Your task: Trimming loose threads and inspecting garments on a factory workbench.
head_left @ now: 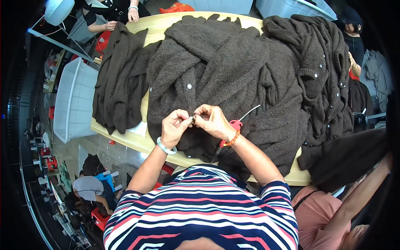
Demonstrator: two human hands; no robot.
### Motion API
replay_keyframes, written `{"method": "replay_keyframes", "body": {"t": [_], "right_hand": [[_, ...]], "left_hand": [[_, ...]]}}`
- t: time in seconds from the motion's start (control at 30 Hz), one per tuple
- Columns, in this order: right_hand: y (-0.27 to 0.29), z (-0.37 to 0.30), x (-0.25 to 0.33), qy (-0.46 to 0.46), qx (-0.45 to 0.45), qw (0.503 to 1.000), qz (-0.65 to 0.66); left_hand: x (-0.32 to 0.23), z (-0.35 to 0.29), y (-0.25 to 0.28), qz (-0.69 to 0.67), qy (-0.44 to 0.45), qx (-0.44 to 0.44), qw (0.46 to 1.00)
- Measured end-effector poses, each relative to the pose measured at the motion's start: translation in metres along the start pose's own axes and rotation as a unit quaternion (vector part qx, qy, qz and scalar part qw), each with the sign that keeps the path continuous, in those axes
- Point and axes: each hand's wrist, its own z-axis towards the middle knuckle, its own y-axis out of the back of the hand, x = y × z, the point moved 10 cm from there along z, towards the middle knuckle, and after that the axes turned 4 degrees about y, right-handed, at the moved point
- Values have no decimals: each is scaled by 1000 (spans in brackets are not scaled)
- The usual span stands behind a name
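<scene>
My left hand (173, 127), with a pale bangle at its wrist, and my right hand (213, 121), with an orange bead bracelet, meet fingertip to fingertip. Both are closed in a pinch over a dark brown knitted garment (233, 79). A tiny pale thing shows between the fingertips; it is too small to name. On the garment, ahead of my hands, sits a white flower-shaped button (189, 86). A red-handled tool (236, 124) lies partly hidden under my right wrist, with a thin pale rod (251, 111) sticking out beyond it.
More brown knitwear is heaped at left (121, 79) and right (321, 75) on the wooden table (141, 139). A pale plastic bin (74, 100) stands off its left end. One person (118, 12) handles cloth at the far left; another in pink (323, 208) lifts dark cloth near right.
</scene>
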Motion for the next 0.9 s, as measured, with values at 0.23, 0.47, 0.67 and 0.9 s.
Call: {"method": "replay_keyframes", "body": {"t": [0.23,0.47,0.67,0.9], "right_hand": [[0,5,7,-55,15,998,19],[19,-9,45,62,43,940,-333],[33,-2,66,69,25,929,-362],[27,14,89,112,81,934,-329]], "left_hand": [[52,7,-4,-364,222,43,904],[49,4,1,-481,243,59,840],[63,-6,60,-116,217,-64,967],[-60,36,-42,317,-117,35,940]]}}
